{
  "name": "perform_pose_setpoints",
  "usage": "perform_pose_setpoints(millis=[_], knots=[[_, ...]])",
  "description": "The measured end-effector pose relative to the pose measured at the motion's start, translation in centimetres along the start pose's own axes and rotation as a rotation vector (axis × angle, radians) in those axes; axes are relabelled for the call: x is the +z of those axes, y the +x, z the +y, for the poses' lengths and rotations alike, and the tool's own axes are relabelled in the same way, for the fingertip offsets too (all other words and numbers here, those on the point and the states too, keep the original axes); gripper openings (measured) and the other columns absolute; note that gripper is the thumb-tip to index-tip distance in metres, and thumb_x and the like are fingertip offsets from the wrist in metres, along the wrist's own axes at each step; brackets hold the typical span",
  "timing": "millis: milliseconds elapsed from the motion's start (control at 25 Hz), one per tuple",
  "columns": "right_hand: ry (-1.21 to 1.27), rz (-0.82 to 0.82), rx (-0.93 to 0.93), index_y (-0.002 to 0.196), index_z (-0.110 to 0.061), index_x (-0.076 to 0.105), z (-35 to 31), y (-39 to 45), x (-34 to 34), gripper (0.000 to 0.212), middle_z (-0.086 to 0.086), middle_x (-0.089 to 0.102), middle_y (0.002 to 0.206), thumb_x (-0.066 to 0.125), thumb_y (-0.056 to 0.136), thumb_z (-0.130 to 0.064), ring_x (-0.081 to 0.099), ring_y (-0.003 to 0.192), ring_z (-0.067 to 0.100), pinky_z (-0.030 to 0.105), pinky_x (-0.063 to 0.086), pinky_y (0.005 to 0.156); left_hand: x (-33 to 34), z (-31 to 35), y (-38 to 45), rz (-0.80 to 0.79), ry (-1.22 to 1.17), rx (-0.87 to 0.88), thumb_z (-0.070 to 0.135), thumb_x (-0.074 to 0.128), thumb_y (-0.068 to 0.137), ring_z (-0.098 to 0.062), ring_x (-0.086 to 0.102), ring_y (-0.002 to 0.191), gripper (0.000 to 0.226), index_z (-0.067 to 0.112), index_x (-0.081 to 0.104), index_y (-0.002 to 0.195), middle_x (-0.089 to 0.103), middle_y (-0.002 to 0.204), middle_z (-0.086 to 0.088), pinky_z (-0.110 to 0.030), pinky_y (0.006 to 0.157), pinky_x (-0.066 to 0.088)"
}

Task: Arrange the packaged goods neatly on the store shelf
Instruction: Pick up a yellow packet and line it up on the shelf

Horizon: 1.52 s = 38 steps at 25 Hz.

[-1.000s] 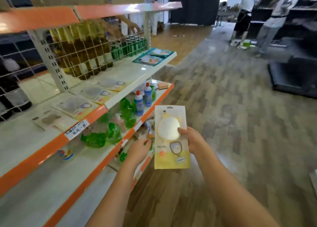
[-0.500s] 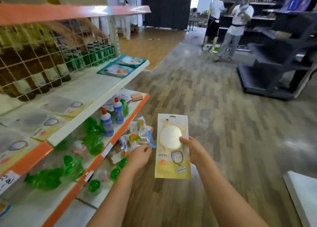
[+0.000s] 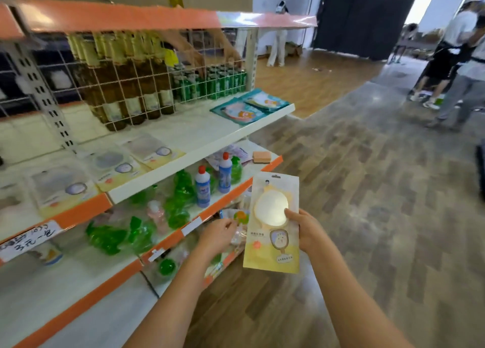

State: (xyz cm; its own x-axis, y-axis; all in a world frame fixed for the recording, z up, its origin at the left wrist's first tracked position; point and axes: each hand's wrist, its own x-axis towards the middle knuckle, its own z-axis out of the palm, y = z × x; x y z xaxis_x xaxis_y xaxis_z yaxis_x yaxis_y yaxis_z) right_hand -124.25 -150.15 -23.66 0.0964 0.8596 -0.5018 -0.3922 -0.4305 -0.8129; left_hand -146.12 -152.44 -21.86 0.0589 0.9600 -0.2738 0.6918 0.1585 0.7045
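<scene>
My right hand (image 3: pixel 305 230) grips a yellow packet with a round white puff (image 3: pixel 271 224) by its right edge, upright in front of the lower shelves. My left hand (image 3: pixel 217 236) reaches toward loose packets (image 3: pixel 237 216) on the low shelf, fingers curled beside them; whether it holds one I cannot tell. Several matching yellow packets (image 3: pixel 154 150) lie flat in a row on the white middle shelf (image 3: pixel 199 154).
Teal packets (image 3: pixel 246 108) lie at the shelf's far end. Oil bottles (image 3: pixel 126 85) and green bottles stand behind a wire grid. Green pouches (image 3: pixel 181 198) and blue bottles (image 3: pixel 202 190) fill the lower shelf, a sponge (image 3: pixel 261 156) at its end. People stand far right on the floor.
The view swung back left and up toward the shelves. My right hand keeps the yellow packet; my left hand stays near the low shelf's packets.
</scene>
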Motion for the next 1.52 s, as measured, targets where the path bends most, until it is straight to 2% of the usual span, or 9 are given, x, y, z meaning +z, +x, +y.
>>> perform_pose_setpoints(millis=[200,320,400,600,720,960,1120,1320,1520], knots=[[-0.075,-0.125,0.069,0.112,-0.005,0.055,-0.2,3.5,6.2,0.020,0.023,0.064,0.105,0.056,0.092,-0.007,0.062,0.087,0.039,0.056,0.050,0.080,-3.3,-2.0,1.0,0.097,0.002,-0.104,0.030,0.036,0.101,-0.021,0.059,0.092,0.034,0.014,0.063,0.113,0.064,0.112,-0.004,-0.032,0.072,0.044],[-0.086,-0.202,0.082,0.116,-0.007,0.054,-0.3,5.4,10.0,0.024,0.021,0.064,0.106,0.055,0.092,-0.008,0.062,0.088,0.038,0.056,0.049,0.083,-5.3,-3.1,2.2,0.144,-0.025,-0.143,0.031,0.035,0.101,-0.024,0.060,0.090,0.035,0.010,0.063,0.109,0.063,0.097,-0.007,-0.029,0.063,0.037],[-0.098,-0.247,0.080,0.120,-0.007,0.052,-0.5,6.6,12.5,0.028,0.020,0.064,0.107,0.054,0.093,-0.007,0.062,0.088,0.036,0.053,0.050,0.080,-7.0,-3.5,3.2,0.177,-0.047,-0.152,0.030,0.035,0.101,-0.023,0.057,0.089,0.035,0.008,0.061,0.107,0.061,0.096,-0.008,-0.028,0.063,0.034],[-0.136,-0.365,0.073,0.124,-0.006,0.052,-2.7,10.2,18.6,0.032,0.020,0.065,0.103,0.053,0.092,-0.007,0.063,0.087,0.035,0.045,0.056,0.068,-12.3,-4.6,6.0,0.267,-0.116,-0.162,0.036,0.037,0.100,-0.015,0.055,0.100,0.036,0.020,0.057,0.126,0.060,0.124,-0.001,-0.032,0.087,0.044],[-0.154,-0.413,0.035,0.119,-0.005,0.054,-3.9,11.9,22.8,0.026,0.015,0.070,0.088,0.053,0.093,-0.007,0.064,0.079,0.031,0.041,0.058,0.062,-15.7,-5.3,7.4,0.346,-0.104,-0.167,0.038,0.037,0.100,-0.012,0.055,0.089,0.036,0.022,0.058,0.125,0.063,0.117,0.000,-0.029,0.077,0.045],[-0.219,-0.464,0.029,0.122,-0.002,0.051,-4.8,14.5,28.5,0.031,0.023,0.062,0.112,0.055,0.092,-0.008,0.061,0.094,0.037,0.051,0.050,0.083,-19.7,-6.5,9.5,0.434,-0.145,-0.145,0.040,0.037,0.100,-0.013,0.056,0.091,0.038,0.021,0.059,0.123,0.064,0.113,0.000,-0.026,0.067,0.041],[-0.239,-0.517,0.046,0.125,0.001,0.051,-5.6,16.5,30.4,0.038,0.025,0.062,0.115,0.059,0.090,-0.011,0.062,0.098,0.039,0.049,0.052,0.083,-20.9,-6.5,11.9,0.449,-0.303,-0.191,0.037,0.040,0.099,-0.014,0.058,0.101,0.031,0.022,0.062,0.114,0.064,0.109,0.003,-0.035,0.090,0.048],[-0.333,-0.621,0.094,0.126,-0.003,0.051,-7.9,19.5,33.4,0.038,0.025,0.062,0.117,0.060,0.090,-0.013,0.063,0.098,0.041,0.047,0.055,0.073,-22.9,-4.5,15.8,0.538,-0.654,-0.228,0.025,0.048,0.098,-0.012,0.061,0.081,0.027,0.010,0.058,0.118,0.064,0.100,-0.003,-0.021,0.062,0.047],[-0.409,-0.675,0.115,0.121,-0.004,0.051,-9.8,23.0,36.0,0.031,0.018,0.064,0.102,0.058,0.091,-0.009,0.063,0.085,0.033,0.044,0.054,0.068,-23.8,-3.7,19.4,0.631,-0.632,-0.298,0.018,0.055,0.095,-0.010,0.057,0.071,0.023,0.005,0.055,0.114,0.061,0.094,-0.003,-0.014,0.052,0.049]])
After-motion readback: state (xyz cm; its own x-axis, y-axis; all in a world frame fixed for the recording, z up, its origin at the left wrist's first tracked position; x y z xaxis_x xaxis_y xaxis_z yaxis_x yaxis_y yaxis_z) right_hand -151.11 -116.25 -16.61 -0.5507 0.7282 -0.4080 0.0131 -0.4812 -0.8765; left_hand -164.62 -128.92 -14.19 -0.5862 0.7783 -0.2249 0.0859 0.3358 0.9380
